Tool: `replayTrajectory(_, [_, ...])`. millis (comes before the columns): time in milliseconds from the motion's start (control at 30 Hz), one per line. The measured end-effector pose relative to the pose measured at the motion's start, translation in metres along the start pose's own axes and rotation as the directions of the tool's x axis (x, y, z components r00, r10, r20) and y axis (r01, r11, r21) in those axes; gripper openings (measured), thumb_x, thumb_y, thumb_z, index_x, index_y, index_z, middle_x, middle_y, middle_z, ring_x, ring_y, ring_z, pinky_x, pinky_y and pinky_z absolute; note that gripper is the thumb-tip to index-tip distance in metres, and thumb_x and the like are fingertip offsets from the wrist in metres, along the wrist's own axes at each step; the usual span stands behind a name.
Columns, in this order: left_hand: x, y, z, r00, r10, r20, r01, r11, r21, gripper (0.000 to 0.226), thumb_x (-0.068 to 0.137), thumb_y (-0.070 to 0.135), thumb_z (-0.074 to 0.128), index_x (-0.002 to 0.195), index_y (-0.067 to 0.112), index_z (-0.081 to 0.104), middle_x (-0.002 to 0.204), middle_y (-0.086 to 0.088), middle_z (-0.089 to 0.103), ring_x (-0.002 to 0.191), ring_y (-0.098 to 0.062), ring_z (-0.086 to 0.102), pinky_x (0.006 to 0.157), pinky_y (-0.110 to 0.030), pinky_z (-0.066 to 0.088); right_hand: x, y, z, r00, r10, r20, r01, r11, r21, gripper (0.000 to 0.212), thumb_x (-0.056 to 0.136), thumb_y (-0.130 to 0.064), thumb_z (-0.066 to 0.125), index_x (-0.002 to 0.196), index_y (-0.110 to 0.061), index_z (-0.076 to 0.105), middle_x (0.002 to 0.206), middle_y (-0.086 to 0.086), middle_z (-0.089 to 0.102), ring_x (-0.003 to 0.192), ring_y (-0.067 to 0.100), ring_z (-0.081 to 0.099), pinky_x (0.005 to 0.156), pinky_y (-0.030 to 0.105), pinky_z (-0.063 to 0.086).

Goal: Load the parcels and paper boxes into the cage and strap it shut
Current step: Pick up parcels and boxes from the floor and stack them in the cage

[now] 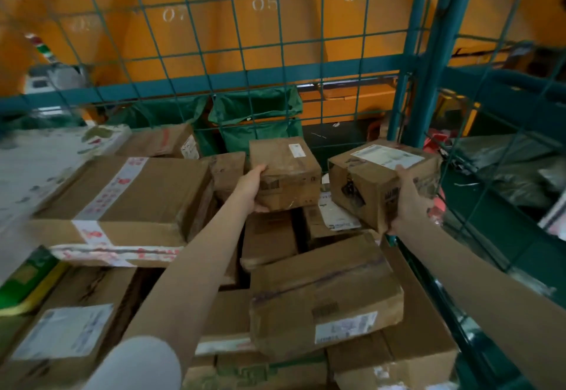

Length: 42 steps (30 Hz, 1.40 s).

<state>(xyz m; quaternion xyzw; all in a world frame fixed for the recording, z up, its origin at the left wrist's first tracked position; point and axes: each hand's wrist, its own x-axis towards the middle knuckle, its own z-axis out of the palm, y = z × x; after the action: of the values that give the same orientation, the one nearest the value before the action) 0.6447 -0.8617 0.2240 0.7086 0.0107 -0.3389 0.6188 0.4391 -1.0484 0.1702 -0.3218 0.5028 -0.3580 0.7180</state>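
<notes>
I am reaching into a green wire-mesh cage (428, 62) filled with brown cardboard parcels. My left hand (249, 186) grips the near left corner of a small brown box (288, 169) with a little white label, held above the pile near the back. My right hand (409, 203) holds a second brown box (376, 181) by its near right end, tilted, with a long white label on top, close to the cage's right corner post. The two boxes are apart, side by side.
A large box with red-printed tape (131, 203) lies at the left, a crumpled labelled parcel (327, 294) sits in front. Green sacks (257, 117) hang behind the back mesh, before an orange numbered wall (214, 22). Dark bags (502, 166) lie beyond the right mesh.
</notes>
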Motion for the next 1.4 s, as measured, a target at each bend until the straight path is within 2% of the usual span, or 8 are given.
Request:
replayTrajectory(100, [0.022, -0.006, 0.000, 0.997, 0.015, -0.081, -0.020, 0.998, -0.061, 0.042, 0.102, 0.042, 0.045, 0.136, 0.018, 0.046, 0.114, -0.007, 0.049, 0.115, -0.036, 0.054, 0.083, -0.051, 0.051, 0.049, 0.011, -0.003, 0.997, 0.064, 0.042, -0.063, 0.998, -0.027, 0.154, 0.017, -0.089, 0.076, 0.151, -0.038, 0.023, 0.137, 0.001, 0.052, 0.111, 0.037, 0.057, 0.078, 0.062, 0.053])
replayTrajectory(200, [0.039, -0.011, -0.004, 0.986, 0.045, -0.159, -0.063, 0.992, -0.108, 0.037, 0.103, 0.042, 0.042, 0.129, 0.018, 0.052, 0.104, -0.005, 0.057, 0.090, -0.028, 0.059, 0.075, -0.043, 0.056, 0.107, 0.024, -0.007, 0.993, 0.079, 0.085, -0.076, 0.996, -0.038, 0.154, 0.014, -0.088, 0.078, 0.151, -0.045, 0.020, 0.141, -0.003, 0.051, 0.117, 0.036, 0.056, 0.087, 0.064, 0.047])
replayTrajectory(400, [0.087, -0.028, -0.005, 0.948, 0.086, -0.307, -0.133, 0.982, -0.135, 0.055, 0.092, 0.051, 0.054, 0.135, 0.018, 0.050, 0.127, -0.008, 0.059, 0.106, -0.033, 0.061, 0.088, -0.049, 0.056, 0.089, 0.013, 0.014, 0.997, 0.009, 0.074, -0.010, 1.000, 0.017, 0.151, 0.019, -0.092, 0.073, 0.152, -0.039, 0.025, 0.146, -0.002, 0.048, 0.120, 0.032, 0.054, 0.087, 0.057, 0.049])
replayTrajectory(667, [0.065, -0.041, -0.002, 0.899, 0.197, -0.390, -0.241, 0.968, -0.068, 0.026, 0.098, 0.039, 0.056, 0.104, 0.014, 0.051, 0.120, -0.011, 0.058, 0.109, -0.033, 0.059, 0.096, -0.047, 0.052, 0.038, -0.023, 0.064, 0.971, -0.234, 0.053, 0.240, 0.937, -0.254, 0.122, 0.070, -0.063, 0.076, 0.158, -0.025, 0.001, 0.162, 0.008, 0.010, 0.142, 0.037, 0.027, 0.106, 0.055, 0.041])
replayTrajectory(867, [0.063, -0.038, -0.003, 0.856, 0.285, -0.432, -0.313, 0.950, 0.008, 0.020, 0.099, 0.035, 0.054, 0.105, 0.016, 0.052, 0.124, -0.009, 0.056, 0.111, -0.029, 0.057, 0.099, -0.047, 0.049, 0.090, -0.025, 0.083, 0.948, -0.191, 0.255, 0.262, 0.922, -0.286, 0.137, 0.038, -0.071, 0.080, 0.154, -0.036, 0.018, 0.154, 0.002, 0.033, 0.132, 0.032, 0.044, 0.103, 0.052, 0.046])
replayTrajectory(1067, [0.047, -0.036, 0.007, 0.793, 0.509, -0.334, -0.428, 0.856, 0.290, 0.044, 0.101, 0.027, 0.053, 0.140, 0.009, 0.042, 0.143, -0.009, 0.040, 0.129, -0.027, 0.044, 0.107, -0.032, 0.037, 0.117, -0.032, 0.073, 0.952, -0.189, 0.243, 0.270, 0.891, -0.364, 0.090, 0.061, -0.078, 0.064, 0.135, -0.030, 0.048, 0.121, 0.007, 0.057, 0.112, 0.031, 0.057, 0.094, 0.047, 0.051])
replayTrajectory(1167, [0.045, -0.049, 0.011, 0.784, 0.541, -0.305, -0.454, 0.835, 0.312, 0.059, 0.100, 0.023, 0.055, 0.151, 0.013, 0.027, 0.154, -0.008, 0.024, 0.138, -0.025, 0.034, 0.105, -0.029, 0.032, 0.114, -0.033, 0.058, 0.966, -0.152, 0.208, 0.213, 0.925, -0.314, 0.048, 0.088, -0.054, 0.056, 0.118, -0.018, 0.047, 0.096, 0.004, 0.055, 0.095, 0.029, 0.058, 0.079, 0.039, 0.051])
replayTrajectory(1400, [0.045, -0.065, 0.011, 0.706, 0.653, -0.275, -0.532, 0.745, 0.403, 0.074, 0.097, 0.021, 0.061, 0.155, 0.019, 0.016, 0.157, -0.009, 0.006, 0.143, -0.027, 0.024, 0.114, -0.035, 0.028, 0.122, -0.010, 0.031, 0.959, -0.046, 0.280, 0.110, 0.970, -0.217, 0.045, 0.090, -0.044, 0.060, 0.128, -0.022, 0.053, 0.107, 0.002, 0.059, 0.085, 0.021, 0.060, 0.063, 0.031, 0.050])
